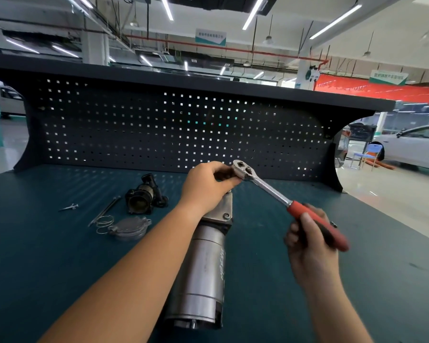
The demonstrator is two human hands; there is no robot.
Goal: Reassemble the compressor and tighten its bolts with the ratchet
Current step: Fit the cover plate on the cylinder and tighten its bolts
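The silver cylindrical compressor body (204,268) lies lengthwise on the green bench, its cast head end (223,209) pointing away from me. A ratchet (265,185) with a red handle is held above that far end. My right hand (310,241) grips the red handle. My left hand (208,186) curls its fingers round the ratchet's head, where a socket is hidden under them. A black housing part (143,196), a round grey cover (130,227), a wire spring (104,225), a long bolt (104,211) and a short bolt (70,207) lie to the left.
The green bench top (47,256) ends at a dark perforated back panel (171,129) with a shelf above it. To the right, beyond the bench edge, are a workshop floor, a blue chair (368,154) and a white car (416,144).
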